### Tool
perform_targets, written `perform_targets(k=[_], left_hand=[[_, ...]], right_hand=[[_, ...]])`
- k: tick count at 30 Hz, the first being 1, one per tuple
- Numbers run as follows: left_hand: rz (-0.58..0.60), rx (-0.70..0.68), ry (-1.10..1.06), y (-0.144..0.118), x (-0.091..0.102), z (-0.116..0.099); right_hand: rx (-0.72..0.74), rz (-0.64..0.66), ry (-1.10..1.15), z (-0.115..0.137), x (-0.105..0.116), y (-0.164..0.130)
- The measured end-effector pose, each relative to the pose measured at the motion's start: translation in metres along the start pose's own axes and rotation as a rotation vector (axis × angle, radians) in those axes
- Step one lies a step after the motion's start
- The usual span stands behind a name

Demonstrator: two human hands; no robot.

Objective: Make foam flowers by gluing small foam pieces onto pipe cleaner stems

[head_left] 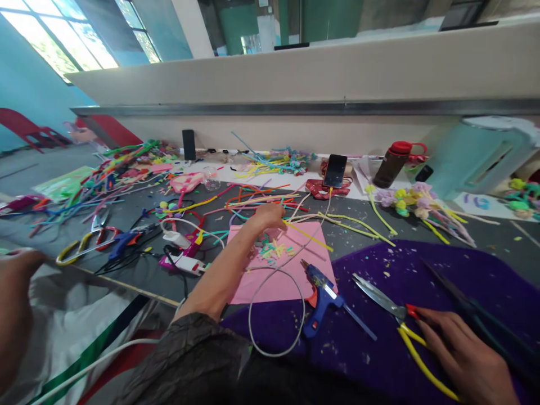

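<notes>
My left hand (pixel 269 216) reaches forward to the top edge of a pink sheet (pixel 278 281). Its fingers curl down onto loose pipe cleaners (pixel 261 198), and a yellow pipe cleaner (pixel 307 236) runs out from under it to the right. My right hand (pixel 462 354) lies at the near right on the purple mat (pixel 422 270), fingers on the yellow handles of a pair of scissors (pixel 382 298) whose blades point left. A blue glue gun (pixel 323 295) lies between my hands. A small heap of cut pipe cleaner bits (pixel 272 250) sits on the pink sheet.
Another person's hand (pixel 14 304) is at the far left edge. Scissors (pixel 90 242), a charger with white cable (pixel 181 250), a phone (pixel 335 170), a dark bottle (pixel 392 164), pipe cleaner flowers (pixel 415 205) and a low wall (pixel 295 79) surround the work area.
</notes>
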State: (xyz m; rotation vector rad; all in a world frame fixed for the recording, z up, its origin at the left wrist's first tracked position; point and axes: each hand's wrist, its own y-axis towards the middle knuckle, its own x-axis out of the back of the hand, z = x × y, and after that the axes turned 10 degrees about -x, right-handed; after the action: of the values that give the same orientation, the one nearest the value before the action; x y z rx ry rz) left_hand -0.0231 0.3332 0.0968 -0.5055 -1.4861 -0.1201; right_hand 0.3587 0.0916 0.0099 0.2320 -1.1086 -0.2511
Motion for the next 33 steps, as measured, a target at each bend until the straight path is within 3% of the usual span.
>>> perform_targets(k=[3,10,18,23,27,33], left_hand=[[-0.004,0.015,0.003,0.003,-0.008,0.004],[-0.036,0.084,0.002,0.018,-0.017,0.013],[-0.229,0.336,0.051,0.029,-0.023,0.037],[-0.280,0.428,0.011,0.025,-0.020,0.050],[-0.288,0.355,-0.071,0.020,-0.013,0.046],[-0.326,0.154,-0.211,0.004,0.009,0.022]], right_hand=[[0.044,0.060,-0.045,-0.009,-0.004,-0.003],[-0.019,0.115,-0.038,-0.013,-0.008,-0.005],[-0.032,0.119,-0.036,-0.016,-0.010,-0.006],[-0.030,0.110,-0.034,-0.016,-0.010,-0.007],[-0.022,0.118,-0.023,-0.015,-0.009,-0.006],[-0.027,0.115,-0.001,-0.016,-0.009,-0.005]])
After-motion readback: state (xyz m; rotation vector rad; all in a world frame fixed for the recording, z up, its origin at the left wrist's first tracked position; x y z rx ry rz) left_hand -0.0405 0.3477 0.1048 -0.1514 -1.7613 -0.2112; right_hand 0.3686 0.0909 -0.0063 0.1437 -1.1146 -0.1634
